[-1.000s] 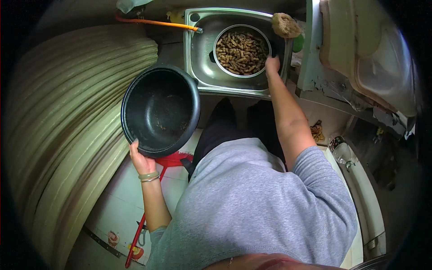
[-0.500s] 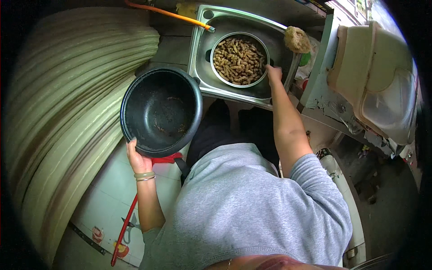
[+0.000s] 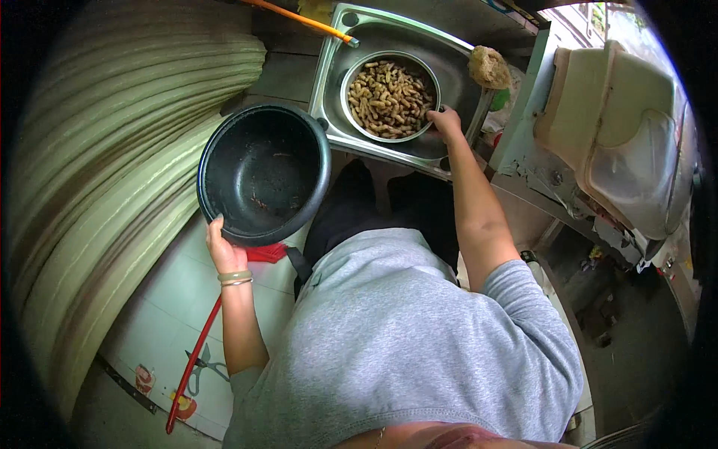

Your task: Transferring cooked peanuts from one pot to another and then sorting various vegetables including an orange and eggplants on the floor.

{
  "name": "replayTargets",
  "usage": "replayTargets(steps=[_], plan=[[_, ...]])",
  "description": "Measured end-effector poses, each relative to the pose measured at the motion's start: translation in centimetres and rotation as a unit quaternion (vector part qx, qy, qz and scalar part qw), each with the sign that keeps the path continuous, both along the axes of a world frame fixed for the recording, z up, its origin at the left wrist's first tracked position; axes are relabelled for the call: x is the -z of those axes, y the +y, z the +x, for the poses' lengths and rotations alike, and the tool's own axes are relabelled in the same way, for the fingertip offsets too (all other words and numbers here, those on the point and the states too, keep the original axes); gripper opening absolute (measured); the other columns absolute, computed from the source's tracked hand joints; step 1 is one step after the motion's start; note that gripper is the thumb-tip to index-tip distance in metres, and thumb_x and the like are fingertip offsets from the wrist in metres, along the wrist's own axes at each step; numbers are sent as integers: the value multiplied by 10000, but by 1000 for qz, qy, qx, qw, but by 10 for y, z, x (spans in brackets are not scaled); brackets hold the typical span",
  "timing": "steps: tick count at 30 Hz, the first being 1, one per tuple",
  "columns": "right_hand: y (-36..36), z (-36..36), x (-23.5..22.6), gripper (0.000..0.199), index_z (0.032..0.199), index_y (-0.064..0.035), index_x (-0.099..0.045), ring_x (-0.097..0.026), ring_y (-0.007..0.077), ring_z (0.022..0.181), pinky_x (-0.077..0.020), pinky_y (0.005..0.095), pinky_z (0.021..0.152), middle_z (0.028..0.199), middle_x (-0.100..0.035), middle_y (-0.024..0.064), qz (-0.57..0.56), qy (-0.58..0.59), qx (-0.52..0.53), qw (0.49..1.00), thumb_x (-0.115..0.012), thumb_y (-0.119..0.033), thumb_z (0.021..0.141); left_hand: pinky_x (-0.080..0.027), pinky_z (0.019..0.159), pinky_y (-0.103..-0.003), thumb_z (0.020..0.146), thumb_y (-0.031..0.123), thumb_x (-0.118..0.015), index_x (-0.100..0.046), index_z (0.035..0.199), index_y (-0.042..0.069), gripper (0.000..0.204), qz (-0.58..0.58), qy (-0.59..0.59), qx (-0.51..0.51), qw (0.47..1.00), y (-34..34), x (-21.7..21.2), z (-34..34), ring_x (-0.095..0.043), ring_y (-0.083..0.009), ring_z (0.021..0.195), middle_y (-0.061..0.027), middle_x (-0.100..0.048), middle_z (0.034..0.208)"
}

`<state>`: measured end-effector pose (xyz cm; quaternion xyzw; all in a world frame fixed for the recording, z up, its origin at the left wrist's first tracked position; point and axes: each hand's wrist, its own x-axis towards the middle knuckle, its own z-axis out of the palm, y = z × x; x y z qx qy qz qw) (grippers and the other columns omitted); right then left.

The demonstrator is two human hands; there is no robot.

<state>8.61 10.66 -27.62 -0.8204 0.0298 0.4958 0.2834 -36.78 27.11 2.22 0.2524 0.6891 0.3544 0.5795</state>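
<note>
Black basin [image 3: 265, 168] in one hand, a pot [image 3: 389, 140] of nuts under the other

The left hand [image 3: 226, 251] is curled partly closed on the lower left edge of the basin, its fingertips up at the rim and the rest of the hand low against the outer wall. Two bangles [image 3: 235, 278] circle that wrist. The right hand [image 3: 446, 123] is closed at the right side of the pot, gripping it at the rim, where a handle seems to be; the fingers' exact wrap is too small to make out.

The basin is held out to the left of the body, its mouth facing up, with a few brown bits stuck to the dark, slightly shiny inside. The pot, round and silvery, sits in the metal sink [image 3: 458, 78] ahead of the body. It holds a broad heap of brown, knobbly pieces [image 3: 393, 97] that look like peanuts in their shells.

An orange hose [image 3: 303, 24] reaches over the sink's left rim, and a tan sponge-like lump [image 3: 490, 67] rests at its right edge.
</note>
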Motion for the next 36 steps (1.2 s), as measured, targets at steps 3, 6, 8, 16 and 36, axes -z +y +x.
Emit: replayTargets(steps=[3, 6, 8, 16, 36], plan=[[-2, -8, -6, 522, 1168, 3, -535, -655, 224, 790, -576, 355, 610, 952, -641, 149, 0, 8, 28, 1000, -674, -175, 698, -450, 841, -342, 801, 133, -553, -555, 988, 10, 223, 4, -10, -7, 1000, -2, -6, 11, -566, -201, 924, -92, -587, 1018], [-4, -31, -50, 540, 1212, 10, -490, -654, 241, 766, -577, 364, 592, 986, -623, 164, 39, -21, 79, 996, -653, -162, 726, -452, 839, -348, 803, 145, -563, -565, 955, 19, 197, 12, -16, -13, 1000, -7, -12, 10, -565, -199, 920, -83, -589, 1006], [-19, -41, -78, 571, 1236, 21, -457, -650, 252, 773, -572, 352, 593, 1013, -609, 171, 59, -30, 88, 994, -646, -171, 732, -452, 843, -356, 810, 174, -578, -583, 934, 33, 188, 20, -12, -17, 1000, -12, -8, -3, -567, -195, 917, -70, -595, 1003], [-46, -71, -187, 455, 1213, 29, -432, -589, 262, 943, -563, 372, 698, 1158, -507, 177, 155, 92, 231, 956, -555, -145, 811, -465, 810, -339, 798, 137, -568, -563, 920, 22, 167, 6, -24, -59, 998, -17, -12, -16, -575, -200, 889, -93, -588, 988], [-40, -58, -285, 462, 1193, 51, -438, -600, 229, 898, -561, 345, 685, 1101, -532, 152, 200, 63, 200, 957, -577, -128, 790, -483, 781, -319, 779, 101, -591, -574, 986, 20, 223, 54, -78, -41, 995, -12, 5, -17, -586, -193, 871, -77, -603, 978]])
